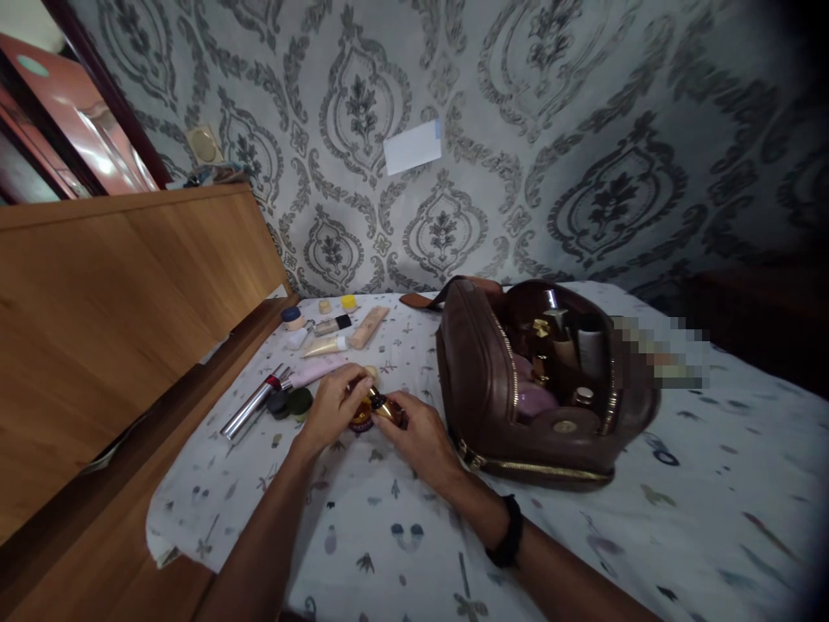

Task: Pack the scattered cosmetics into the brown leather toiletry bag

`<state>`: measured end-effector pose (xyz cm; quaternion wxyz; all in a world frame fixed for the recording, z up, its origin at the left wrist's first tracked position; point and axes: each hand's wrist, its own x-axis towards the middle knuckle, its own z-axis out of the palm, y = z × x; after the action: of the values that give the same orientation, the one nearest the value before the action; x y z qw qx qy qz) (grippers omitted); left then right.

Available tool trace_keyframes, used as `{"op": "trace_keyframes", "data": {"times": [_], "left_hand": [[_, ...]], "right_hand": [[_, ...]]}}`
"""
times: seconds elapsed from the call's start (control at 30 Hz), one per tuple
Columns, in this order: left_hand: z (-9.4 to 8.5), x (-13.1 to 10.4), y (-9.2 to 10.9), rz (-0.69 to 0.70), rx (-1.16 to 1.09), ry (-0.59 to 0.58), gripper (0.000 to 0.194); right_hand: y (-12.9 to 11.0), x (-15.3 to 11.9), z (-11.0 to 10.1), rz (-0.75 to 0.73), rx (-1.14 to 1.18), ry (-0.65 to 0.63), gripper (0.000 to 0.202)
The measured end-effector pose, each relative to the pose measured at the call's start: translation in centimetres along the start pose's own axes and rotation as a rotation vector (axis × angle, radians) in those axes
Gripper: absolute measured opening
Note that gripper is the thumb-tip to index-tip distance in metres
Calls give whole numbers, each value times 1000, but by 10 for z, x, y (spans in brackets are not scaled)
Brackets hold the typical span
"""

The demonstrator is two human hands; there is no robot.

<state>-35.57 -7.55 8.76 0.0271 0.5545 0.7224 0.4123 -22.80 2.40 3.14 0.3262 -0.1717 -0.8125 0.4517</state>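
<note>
Between my hands is a small dark amber bottle [391, 411] with gold parts, tilted to one side. My right hand [424, 439], with a black band at the wrist, is closed around its body. The fingers of my left hand [333, 406] are closed at its gold top end; whether a cap is on or off there cannot be told. Just below the bottle an amber jar [361, 418] is partly hidden by my hands. Beside my left hand are two dark round containers [299, 403] and a pink tube [319, 371].
An open brown bag [471, 380] full of bottles stands at the right. Silver tubes [252, 406] lie at the left. Farther back are a cream tube [325, 346], a beige tube [370, 328] and several small jars. A wooden board [136, 285] borders the patterned sheet.
</note>
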Motion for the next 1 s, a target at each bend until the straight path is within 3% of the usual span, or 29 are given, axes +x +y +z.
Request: {"op": "trace_keyframes", "data": {"times": [0.1, 0.17, 0.5, 0.83, 1.0], "left_hand": [[-3, 0, -2, 17, -67, -43, 31], [-5, -1, -2, 0, -114, -62, 32], [-2, 0, -4, -107, -95, 11, 26], [-8, 0, -8, -91, -312, -106, 28], [-4, 0, -8, -111, -261, -60, 30]], "right_hand": [[-1, -1, 0, 77, 37, -1, 24], [-2, -1, 0, 99, 55, 10, 20], [-3, -1, 0, 47, 99, 26, 13], [-6, -1, -2, 64, 143, 34, 14], [-6, -1, -1, 61, 135, 47, 15]]}}
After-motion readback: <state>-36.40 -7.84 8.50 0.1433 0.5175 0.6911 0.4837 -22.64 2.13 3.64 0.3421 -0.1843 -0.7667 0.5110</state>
